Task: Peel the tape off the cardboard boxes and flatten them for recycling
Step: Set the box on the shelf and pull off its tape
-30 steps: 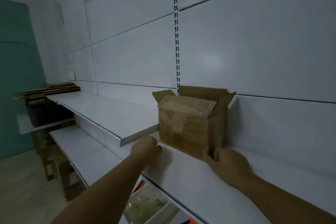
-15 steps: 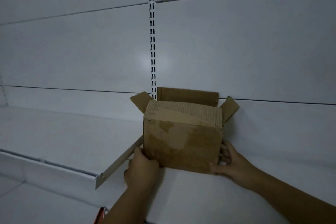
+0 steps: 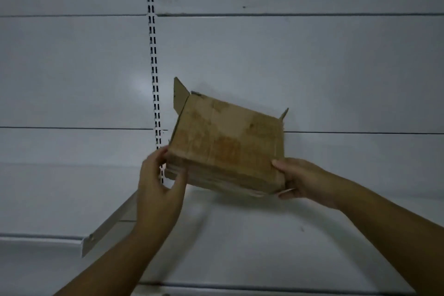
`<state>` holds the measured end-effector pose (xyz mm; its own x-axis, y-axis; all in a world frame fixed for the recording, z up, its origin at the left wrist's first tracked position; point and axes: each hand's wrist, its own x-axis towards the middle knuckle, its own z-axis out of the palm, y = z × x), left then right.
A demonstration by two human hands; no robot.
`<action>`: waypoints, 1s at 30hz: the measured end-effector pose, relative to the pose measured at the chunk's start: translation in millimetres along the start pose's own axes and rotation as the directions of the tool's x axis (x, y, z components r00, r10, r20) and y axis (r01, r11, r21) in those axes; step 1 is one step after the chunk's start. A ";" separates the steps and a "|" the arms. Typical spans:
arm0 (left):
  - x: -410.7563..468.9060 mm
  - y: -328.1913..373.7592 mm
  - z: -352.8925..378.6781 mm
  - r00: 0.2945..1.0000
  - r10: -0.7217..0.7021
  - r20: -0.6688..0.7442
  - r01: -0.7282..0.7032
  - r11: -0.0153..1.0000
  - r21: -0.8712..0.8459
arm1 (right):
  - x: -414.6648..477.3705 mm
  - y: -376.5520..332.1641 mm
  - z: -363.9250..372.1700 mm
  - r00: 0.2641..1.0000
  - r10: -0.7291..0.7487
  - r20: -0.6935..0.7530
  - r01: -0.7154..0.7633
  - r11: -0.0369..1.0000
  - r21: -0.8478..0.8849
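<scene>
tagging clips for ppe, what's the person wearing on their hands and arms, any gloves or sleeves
No gloves: the left hand and right hand are bare, with no ring showing. The left forearm and right forearm are bare to the frame's edge: no sleeve, watch or wristband in view. Dim light hides finer marks.

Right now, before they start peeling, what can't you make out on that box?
Head view only.
- Inside of the cardboard box: hidden by its own front wall.
- Tape: too dim and blurred to tell from the worn cardboard.
- Fingers of the right hand: hidden under the box.
</scene>
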<state>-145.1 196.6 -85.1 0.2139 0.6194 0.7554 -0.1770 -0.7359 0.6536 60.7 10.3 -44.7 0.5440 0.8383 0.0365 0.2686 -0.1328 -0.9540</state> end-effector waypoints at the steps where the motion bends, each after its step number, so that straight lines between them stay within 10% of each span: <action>1: 12.1 13.3 -0.4 0.999 0.040 0.003 -0.040 0.999 0.037 | -5.1 -13.5 -5.3 1.000 0.010 -0.003 -0.010 1.000 -0.023; 7: 88.5 66.6 6.0 0.970 -0.124 0.212 -0.002 0.860 0.511 | -21.4 -40.2 -31.0 0.986 0.156 0.065 -0.158 0.987 0.026; 11: 86.8 53.5 17.5 0.817 -0.420 0.396 -0.012 0.673 0.739 | -30.9 -16.6 -25.5 0.979 0.158 0.128 -0.175 0.975 0.135; 22: 57.3 43.5 51.5 0.573 -0.606 0.552 -0.060 0.641 0.765 | -42.6 44.0 -28.2 0.968 0.101 0.232 -0.126 0.987 0.099; 30: 56.9 44.0 56.5 0.578 -0.623 0.527 -0.095 0.590 0.802 | -61.5 -0.3 -58.7 0.989 -0.141 -0.047 0.148 0.908 0.393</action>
<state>-86.5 183.9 -16.1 0.7404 0.6721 0.0044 0.6452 -0.7125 0.2758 73.9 -72.3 -29.2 0.5372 0.8231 0.1842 0.0116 0.2112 -0.9774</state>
